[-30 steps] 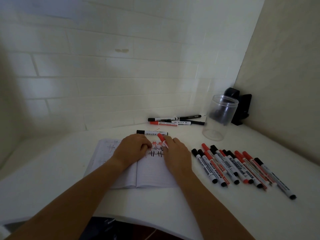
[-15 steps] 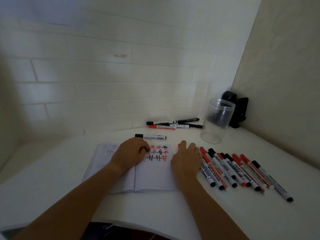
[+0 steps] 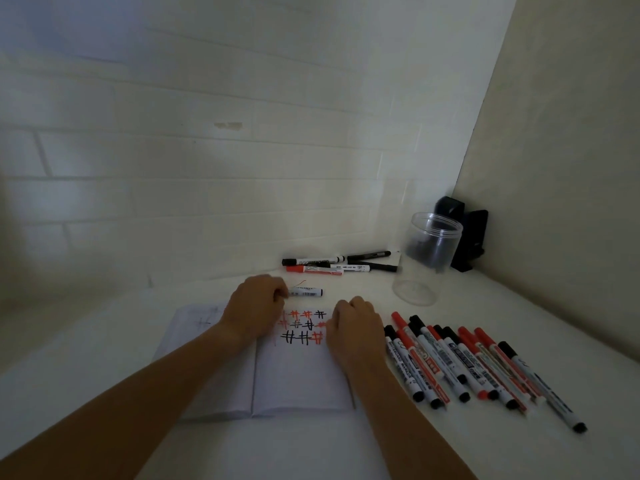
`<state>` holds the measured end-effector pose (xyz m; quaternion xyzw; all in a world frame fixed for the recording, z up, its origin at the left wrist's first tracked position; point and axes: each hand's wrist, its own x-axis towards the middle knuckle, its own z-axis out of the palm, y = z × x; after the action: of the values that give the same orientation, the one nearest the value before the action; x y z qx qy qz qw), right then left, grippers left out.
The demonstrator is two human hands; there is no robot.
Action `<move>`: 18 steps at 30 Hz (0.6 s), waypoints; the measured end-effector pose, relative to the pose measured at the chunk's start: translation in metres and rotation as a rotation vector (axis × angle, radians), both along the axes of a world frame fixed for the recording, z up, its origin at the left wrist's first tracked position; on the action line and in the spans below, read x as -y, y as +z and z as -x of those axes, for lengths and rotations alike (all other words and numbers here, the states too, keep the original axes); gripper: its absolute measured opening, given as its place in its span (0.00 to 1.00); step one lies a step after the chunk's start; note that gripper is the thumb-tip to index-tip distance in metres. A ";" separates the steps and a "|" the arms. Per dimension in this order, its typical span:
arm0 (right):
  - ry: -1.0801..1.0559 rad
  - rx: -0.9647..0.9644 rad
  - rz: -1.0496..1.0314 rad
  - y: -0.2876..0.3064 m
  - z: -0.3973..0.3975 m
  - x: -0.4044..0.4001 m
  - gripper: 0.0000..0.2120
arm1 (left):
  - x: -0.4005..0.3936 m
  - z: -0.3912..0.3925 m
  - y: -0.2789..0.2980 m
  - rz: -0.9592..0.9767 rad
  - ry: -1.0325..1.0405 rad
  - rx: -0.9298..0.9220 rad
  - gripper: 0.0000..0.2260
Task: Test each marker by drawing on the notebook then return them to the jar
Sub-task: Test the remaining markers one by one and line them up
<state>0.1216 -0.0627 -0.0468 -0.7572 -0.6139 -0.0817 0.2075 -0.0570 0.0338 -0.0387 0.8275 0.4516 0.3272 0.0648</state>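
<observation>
The left hand (image 3: pixel 254 308) lay at the top edge of the open white paper notebook (image 3: pixel 298 375), its curled fingers at the cap end of a white-barrelled marker (image 3: pixel 306 292) lying on the white desk (image 3: pixel 450 452) just beyond the page; whether they had actually closed on it I could not tell. The right hand (image 3: pixel 353 327) rested knuckles-up on the right page beside the red and black hash marks (image 3: pixel 303 327), fingers bent under, so what it held, if anything, was hidden. A row of red- and black-capped whiteboard markers (image 3: pixel 478 368) lay side by side just to the right of the notebook, and a few more markers (image 3: pixel 339 265) lay near the wall. The clear plastic jar (image 3: pixel 426 261) stood upright and open in the far corner, in front of a black object (image 3: pixel 467 237), with no marker visibly in it. The step in hand seemed to be taking up the next marker. It would go best by drawing it onto the page, holding the notebook flat, and marking a bare patch below the existing strokes so the new line reads clearly.
</observation>
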 end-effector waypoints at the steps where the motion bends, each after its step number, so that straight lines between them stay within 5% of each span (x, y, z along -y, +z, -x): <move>1: -0.021 0.004 0.010 0.001 -0.003 0.000 0.10 | -0.004 -0.003 -0.001 -0.018 0.037 0.004 0.10; 5: -0.087 0.013 0.005 -0.003 -0.012 -0.004 0.08 | -0.024 -0.005 -0.014 -0.097 0.144 -0.151 0.16; 11: -0.130 0.005 -0.019 -0.005 -0.008 -0.012 0.08 | -0.033 -0.007 -0.021 -0.036 0.167 -0.154 0.07; 18: 0.122 0.090 -0.424 -0.013 0.007 -0.024 0.17 | -0.024 -0.010 -0.013 -0.315 -0.222 -0.095 0.06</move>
<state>0.1147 -0.0386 -0.0601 -0.6538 -0.6363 -0.2298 0.3389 -0.0467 0.0577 -0.0518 0.8867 0.3034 0.3451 -0.0511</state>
